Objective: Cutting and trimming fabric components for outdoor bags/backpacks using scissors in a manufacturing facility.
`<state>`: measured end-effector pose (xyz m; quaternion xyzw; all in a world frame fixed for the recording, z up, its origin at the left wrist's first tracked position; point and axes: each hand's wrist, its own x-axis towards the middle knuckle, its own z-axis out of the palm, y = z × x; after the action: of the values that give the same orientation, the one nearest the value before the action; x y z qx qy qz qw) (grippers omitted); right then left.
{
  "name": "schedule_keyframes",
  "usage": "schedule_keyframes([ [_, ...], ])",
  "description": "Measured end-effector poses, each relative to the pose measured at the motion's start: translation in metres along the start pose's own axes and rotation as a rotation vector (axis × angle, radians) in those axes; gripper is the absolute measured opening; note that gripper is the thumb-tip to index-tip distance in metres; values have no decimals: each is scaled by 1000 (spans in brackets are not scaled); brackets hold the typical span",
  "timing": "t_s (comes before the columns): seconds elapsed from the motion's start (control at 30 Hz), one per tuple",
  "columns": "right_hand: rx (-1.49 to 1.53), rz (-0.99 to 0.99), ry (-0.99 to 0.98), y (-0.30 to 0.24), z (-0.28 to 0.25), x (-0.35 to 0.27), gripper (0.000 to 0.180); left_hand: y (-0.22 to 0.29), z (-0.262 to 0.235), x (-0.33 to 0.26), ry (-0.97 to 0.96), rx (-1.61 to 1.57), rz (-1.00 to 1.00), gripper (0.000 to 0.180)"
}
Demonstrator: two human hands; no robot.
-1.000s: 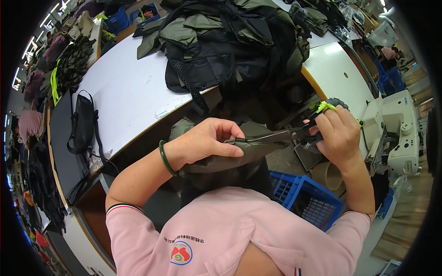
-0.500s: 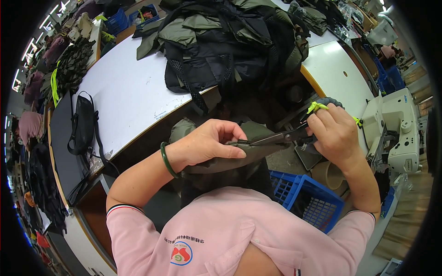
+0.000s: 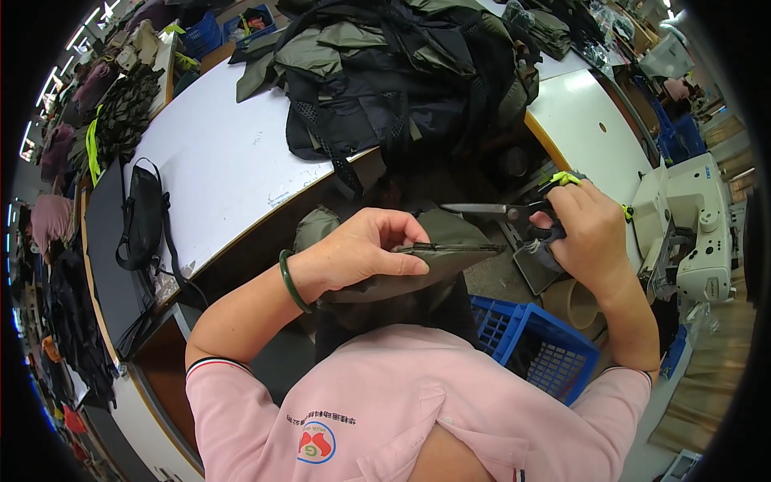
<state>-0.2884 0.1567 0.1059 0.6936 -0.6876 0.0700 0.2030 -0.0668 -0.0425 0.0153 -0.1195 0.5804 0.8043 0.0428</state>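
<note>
An olive-green fabric piece (image 3: 401, 287) lies over my lap, its dark seamed edge stretching to the right. My left hand (image 3: 377, 251), with a green bangle above the wrist, pinches that edge between thumb and fingers. To the right, my right hand (image 3: 586, 229) is wrapped round the handles of a pair of scissors (image 3: 482, 209). Yellow-green strips are tied on the handles. The blades point left, above the seam and apart from it, and look closed together.
Dark and olive fabric bags (image 3: 385, 88) are heaped on the white table (image 3: 217, 169) ahead. A black strapped pouch (image 3: 146, 229) lies at its left. Below my right arm stand a blue crate (image 3: 554, 353) and a beige bin (image 3: 572, 305). A white sewing machine (image 3: 699, 233) is at right.
The scissors have lifted off the fabric's seam, moving up and to the right with my right hand. The seamed edge now shows whole. My left hand stays in place.
</note>
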Motion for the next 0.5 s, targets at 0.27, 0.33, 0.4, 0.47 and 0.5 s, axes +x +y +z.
schedule_keyframes([
  [0.27, 338, 42, -331, -2, -12, 10, 25, 0, 2, 0, -19, 9, 10, 22],
  [0.33, 347, 24, -361, -2, -12, 12, 24, 0, 3, 0, -22, -10, 12, 22],
  [0.4, 357, 5, -392, -3, -13, 15, 24, 0, 4, 0, -29, 4, 6, 22],
  [0.47, 349, -22, -414, -4, -14, 17, 22, 1, 4, 1, -40, 17, 0, 22],
  [0.5, 349, -22, -414, -4, -13, 18, 22, 2, 5, 1, -39, 25, -2, 21],
])
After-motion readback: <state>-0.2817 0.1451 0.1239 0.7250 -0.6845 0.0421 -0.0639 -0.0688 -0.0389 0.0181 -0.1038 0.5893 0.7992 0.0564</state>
